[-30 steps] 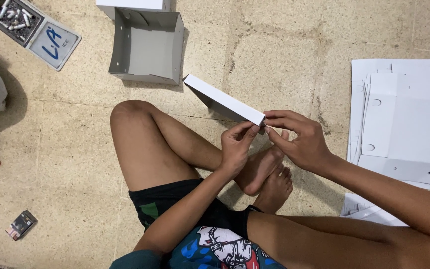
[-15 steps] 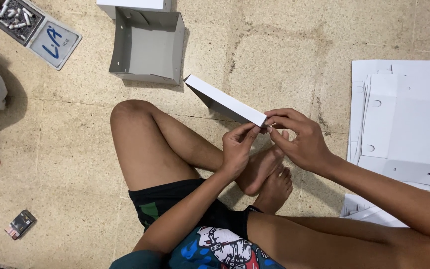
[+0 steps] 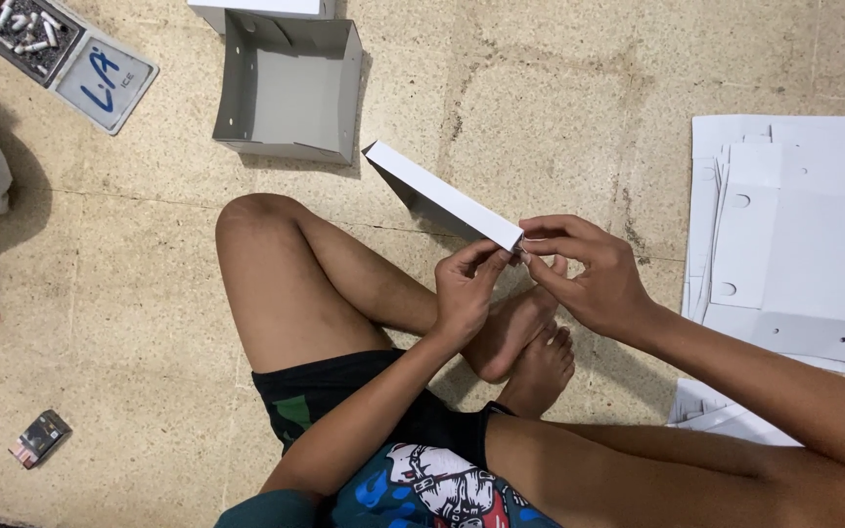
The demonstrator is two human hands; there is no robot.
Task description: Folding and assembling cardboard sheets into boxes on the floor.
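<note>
White cardboard sheet [image 3: 442,196], folded, edge-on, pinched by left hand [image 3: 464,293], right hand [image 3: 589,279]

Right hand [image 3: 589,274] fingertips perhaps slightly nearer the cardboard piece [image 3: 442,196].

Left hand [image 3: 464,293] at frame centre, fingers curled, thumb and forefinger pinched together at top. Right hand [image 3: 589,274] just beside it, fingertips meeting the left's, pinched. Both forearms extend from lower frame; legs crossed beneath.
</note>
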